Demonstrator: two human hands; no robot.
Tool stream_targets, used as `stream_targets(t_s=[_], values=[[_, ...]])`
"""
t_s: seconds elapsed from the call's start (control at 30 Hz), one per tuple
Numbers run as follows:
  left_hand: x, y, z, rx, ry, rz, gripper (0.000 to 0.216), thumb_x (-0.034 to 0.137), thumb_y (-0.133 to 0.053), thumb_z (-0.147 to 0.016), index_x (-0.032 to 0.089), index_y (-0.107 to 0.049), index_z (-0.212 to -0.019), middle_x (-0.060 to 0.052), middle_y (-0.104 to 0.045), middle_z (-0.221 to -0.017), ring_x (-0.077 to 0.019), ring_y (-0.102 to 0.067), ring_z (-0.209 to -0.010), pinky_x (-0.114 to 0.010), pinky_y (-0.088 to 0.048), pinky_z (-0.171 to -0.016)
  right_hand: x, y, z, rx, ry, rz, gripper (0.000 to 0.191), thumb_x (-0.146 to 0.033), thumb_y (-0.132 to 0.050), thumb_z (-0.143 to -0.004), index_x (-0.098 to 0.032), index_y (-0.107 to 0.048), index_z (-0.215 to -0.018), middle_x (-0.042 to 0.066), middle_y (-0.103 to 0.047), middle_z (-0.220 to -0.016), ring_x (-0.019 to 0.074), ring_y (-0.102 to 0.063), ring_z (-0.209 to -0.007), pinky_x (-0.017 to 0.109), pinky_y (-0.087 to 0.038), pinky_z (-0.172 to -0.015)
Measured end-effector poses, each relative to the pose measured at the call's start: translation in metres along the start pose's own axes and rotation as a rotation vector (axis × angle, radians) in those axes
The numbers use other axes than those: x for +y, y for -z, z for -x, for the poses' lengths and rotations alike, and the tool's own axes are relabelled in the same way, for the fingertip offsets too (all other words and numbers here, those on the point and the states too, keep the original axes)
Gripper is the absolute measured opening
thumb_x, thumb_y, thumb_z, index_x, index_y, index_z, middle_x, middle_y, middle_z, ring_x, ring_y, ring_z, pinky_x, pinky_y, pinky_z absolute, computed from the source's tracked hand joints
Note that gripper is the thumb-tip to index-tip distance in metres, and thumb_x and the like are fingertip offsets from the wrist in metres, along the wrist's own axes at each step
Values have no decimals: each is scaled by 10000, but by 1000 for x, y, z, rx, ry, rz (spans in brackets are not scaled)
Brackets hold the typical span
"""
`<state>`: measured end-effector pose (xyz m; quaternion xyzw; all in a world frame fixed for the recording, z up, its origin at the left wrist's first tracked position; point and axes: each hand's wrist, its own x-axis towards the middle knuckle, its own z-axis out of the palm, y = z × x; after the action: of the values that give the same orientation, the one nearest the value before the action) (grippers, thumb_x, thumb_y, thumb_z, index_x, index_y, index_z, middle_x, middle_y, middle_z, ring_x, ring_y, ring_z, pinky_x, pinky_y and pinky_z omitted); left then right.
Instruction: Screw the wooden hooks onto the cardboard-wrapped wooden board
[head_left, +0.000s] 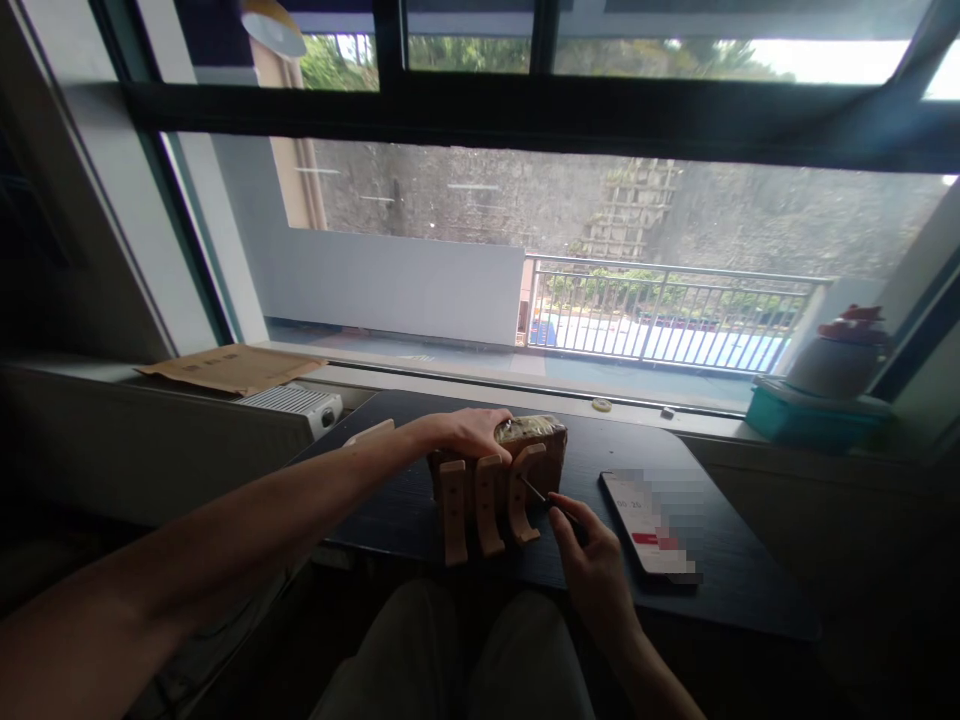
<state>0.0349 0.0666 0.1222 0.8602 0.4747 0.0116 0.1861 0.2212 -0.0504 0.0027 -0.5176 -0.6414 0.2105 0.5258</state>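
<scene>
Hooks of pale wood, three in a row, stand upright against the front of a brown block at the near edge of the dark bench. From where I stand, the left hand drapes over the block's top, fingers partly hidden, so I cannot tell how far they close. The right hand has its fingers pinched shut round a thin tool, its tip at the rightmost hook. Beside that hand lies a phone; a teal box sits by the window.
</scene>
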Motion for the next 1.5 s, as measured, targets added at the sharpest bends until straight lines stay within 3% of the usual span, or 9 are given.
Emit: stream_targets(t_s=[0.1, 0.23, 0.33, 0.43, 0.7, 0.9, 1.03, 1.3, 1.5], values=[[-1, 0, -2, 2, 16, -8, 647, 451, -640, -594, 190, -488, -1167, -77, -608, -1074, -264, -583, -922, -308, -457, -731, -2, 16, -7, -93, 146, 293, 298, -319, -492, -866, -212, -618, -1114, 47, -696, -920, 187, -650, -768, 270, -487, -607], [-1, 0, -2, -1, 20, -10, 622, 447, -634, -602, 202, -491, -1156, -63, -609, -1066, -252, -582, -922, -303, -457, -748, -1, 24, -10, -97, 516, 757, 320, -157, -499, -851, -179, -599, -1155, 32, -632, -755, 147, -580, -612, 238, -364, -478], [0, 0, -1, -3, 20, -14, 613, 451, -629, -608, 201, -492, -1151, -64, -608, -1066, -257, -577, -931, -308, -455, -752, -1, 20, -8, -85, 638, 886, 344, -104, -494, -844, -151, -591, -1171, 10, -582, -663, 129, -526, -542, 252, -308, -464], [0, 0, 0, -12, 16, -10, 638, 454, -625, -613, 204, -475, -1181, -65, -608, -1070, -260, -574, -942, -304, -455, -747, -3, 17, -8, -109, 559, 808, 326, -158, -476, -872, -155, -583, -1180, 6, -600, -653, 126, -537, -521, 256, -308, -466], [-6, -1, -4, -11, 18, 6, 672, 462, -632, -597, 210, -469, -1198, -59, -595, -1086, -251, -571, -940, -298, -451, -763, -16, 19, -7, -152, 125, 425, 236, -289, -431, -880, -235, -525, -1089, -23, -671, -709, 150, -622, -578, 232, -386, -481], [-5, 0, -3, -22, 10, 16, 670, 461, -623, -606, 209, -463, -1205, -62, -595, -1086, -250, -572, -930, -299, -453, -752, -12, 18, -4, -31, 348, 550, 204, -203, -453, -859, -191, -565, -1029, 40, -670, -856, 155, -623, -664, 235, -389, -509], [-5, 1, -2, -29, 6, 16, 656, 461, -620, -609, 214, -467, -1197, -59, -597, -1078, -248, -575, -920, -294, -457, -731, -8, 17, -4, 10, 454, 671, 201, -210, -450, -885, -156, -619, -979, 44, -646, -771, 156, -604, -641, 238, -360, -492], [-1, 1, -1, -8, 5, -5, 631, 454, -624, -614, 197, -479, -1172, -68, -597, -1073, -258, -567, -943, -302, -452, -753, -7, 15, 0, -156, 278, 484, 324, -264, -379, -927, -227, -551, -1199, 40, -668, -900, 147, -629, -661, 233, -399, -521], [-1, 1, -1, -8, 7, -11, 642, 450, -623, -616, 193, -473, -1185, -68, -599, -1066, -251, -574, -929, -296, -459, -743, -10, 12, 2, -131, 328, 592, 355, -229, -394, -912, -177, -537, -1233, 38, -624, -807, 146, -599, -619, 242, -369, -502]])
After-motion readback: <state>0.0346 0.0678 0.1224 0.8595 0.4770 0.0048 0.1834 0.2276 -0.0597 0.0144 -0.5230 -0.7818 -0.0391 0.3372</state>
